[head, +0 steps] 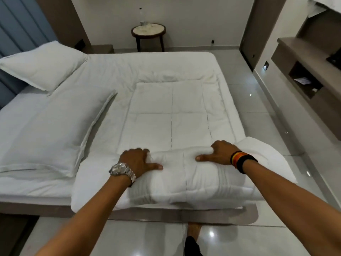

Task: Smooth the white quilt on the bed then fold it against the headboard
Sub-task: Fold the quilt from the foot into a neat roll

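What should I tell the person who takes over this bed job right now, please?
Left hand: gripping the near folded edge of the quilt, fingers curled into the fabric, thumb flat on top.
Right hand: same grip on that edge, further right.
Quilt: lies partly folded on the foot half of the bed, near edge rolled into a thick band that overhangs the side; one corner sticks out at the right.
Two pillows lie by the blue headboard, at the left.
Done: quilt looks mostly smooth and folded narrower.
Left: keep folding, then set it against the headboard.
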